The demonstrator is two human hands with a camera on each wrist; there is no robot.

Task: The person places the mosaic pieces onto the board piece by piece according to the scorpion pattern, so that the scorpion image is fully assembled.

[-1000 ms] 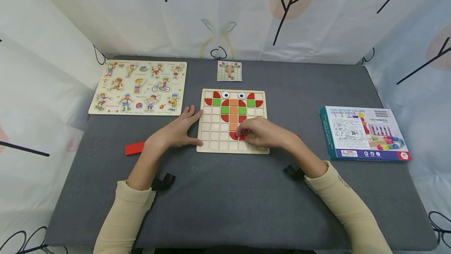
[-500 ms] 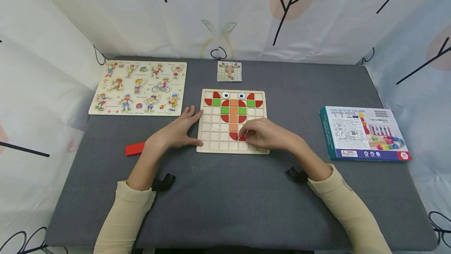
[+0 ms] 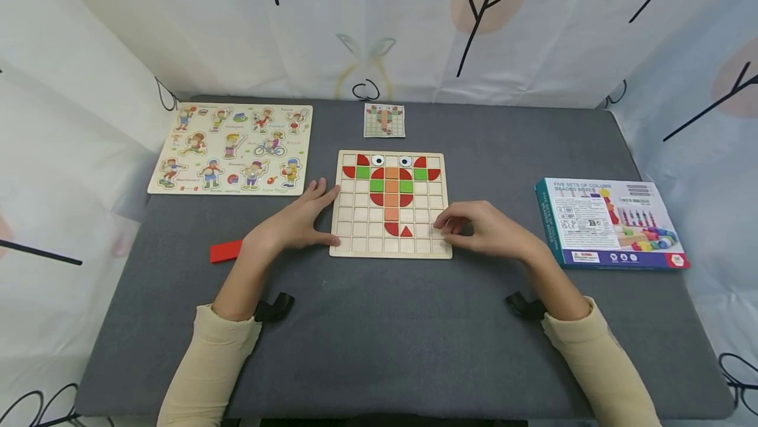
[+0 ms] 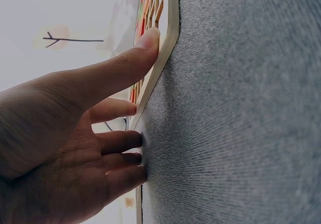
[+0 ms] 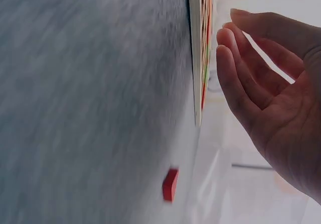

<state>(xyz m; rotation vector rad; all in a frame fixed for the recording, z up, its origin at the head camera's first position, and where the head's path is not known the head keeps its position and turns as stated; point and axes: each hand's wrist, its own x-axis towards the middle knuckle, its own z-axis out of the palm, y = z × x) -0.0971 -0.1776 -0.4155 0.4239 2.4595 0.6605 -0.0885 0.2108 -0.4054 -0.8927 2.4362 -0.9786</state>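
Note:
A square wooden grid board [image 3: 355, 229] carries red, green and orange pieces and two eye pieces. My left hand [image 3: 299, 218] rests at its left edge, fingers spread, and in the left wrist view the thumb [image 4: 148, 38] touches the board's edge. At the board's right edge is my right hand [image 3: 482, 229], fingers loosely curved, with nothing visible between them in the right wrist view. Low on the grid lies a red triangle [image 3: 406, 232], beside a red quarter-round piece [image 3: 391, 229]. A small printed card [image 3: 384, 121] above the board shows a similar pattern.
A picture board [image 3: 231, 147] with cartoon children lies at the back left. A red block [image 3: 225, 251] sits beside my left wrist. A boxed toy set [image 3: 612, 223] is at the right. The right wrist view shows another small red block [image 5: 170, 185] on the table.
My right hand has moved right, off the lower middle of the board to its right edge, uncovering the red triangle. My left hand stays at the left edge.

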